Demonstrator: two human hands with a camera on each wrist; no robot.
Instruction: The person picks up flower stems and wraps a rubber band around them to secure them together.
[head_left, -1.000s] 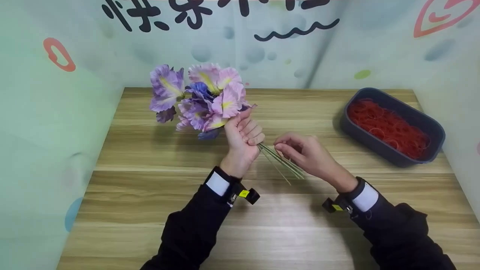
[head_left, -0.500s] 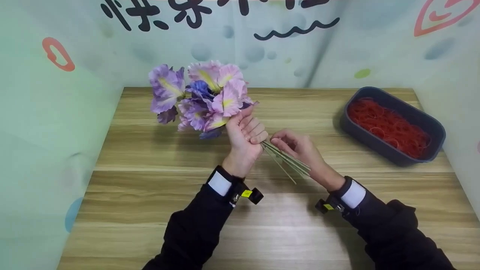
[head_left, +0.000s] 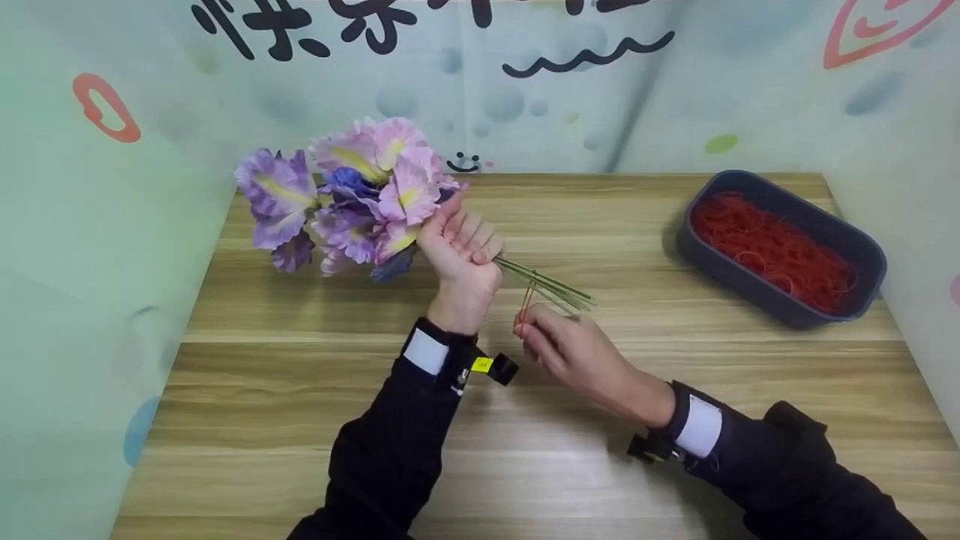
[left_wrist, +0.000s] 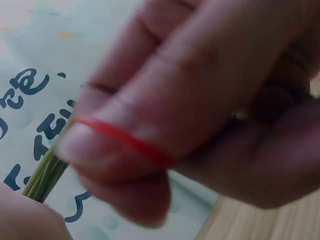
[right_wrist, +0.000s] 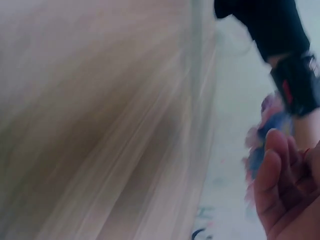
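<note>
My left hand [head_left: 461, 266] grips a bunch of artificial flowers [head_left: 360, 199], its petals pink, purple and blue, just below the blooms. The thin green stems [head_left: 551, 283] stick out to the right of the fist. A red rubber band [head_left: 528, 295] reaches from these stems down to my right hand [head_left: 585, 360], which pinches it stretched. In the left wrist view the rubber band [left_wrist: 125, 139] crosses the right fingers, blurred, beside the stems [left_wrist: 46, 175]. The right wrist view shows curled right fingers [right_wrist: 272, 182] and blurred flowers [right_wrist: 272, 127] behind.
A dark blue-grey plastic tub [head_left: 739, 279] full of red rubber bands [head_left: 772, 251] stands at the back right of the wooden table [head_left: 300, 420]. A printed backdrop [head_left: 540, 135] rises behind the table and along both sides.
The bouquet and left hand have shifted left. The right hand has moved down from beside the stems, and the rubber band now shows stretched between stems and fingers.
</note>
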